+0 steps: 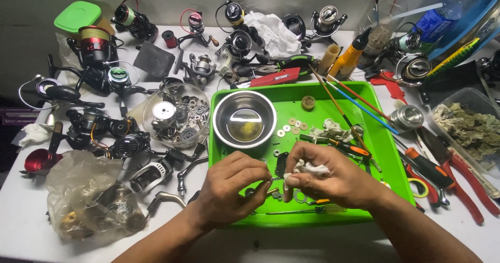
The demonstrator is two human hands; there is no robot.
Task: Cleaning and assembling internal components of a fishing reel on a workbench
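White rag (307, 168) clamped in right hand (325, 179), small metal part (268, 179) pinched btwn left hand (234, 190) fingertips, over green tray (385, 153).

A small thin metal part (269, 179) is pinched above the green tray (388, 153), touching a crumpled white rag (307, 167).

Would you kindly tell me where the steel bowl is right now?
In the head view, the steel bowl sits in the far left corner of the green tray, beyond the left hand and beside the clear parts bowl.

Glossy green plastic tray (388, 153), polished steel bowl (245, 118) (mirror-smooth), crumpled white cloth (311, 167)
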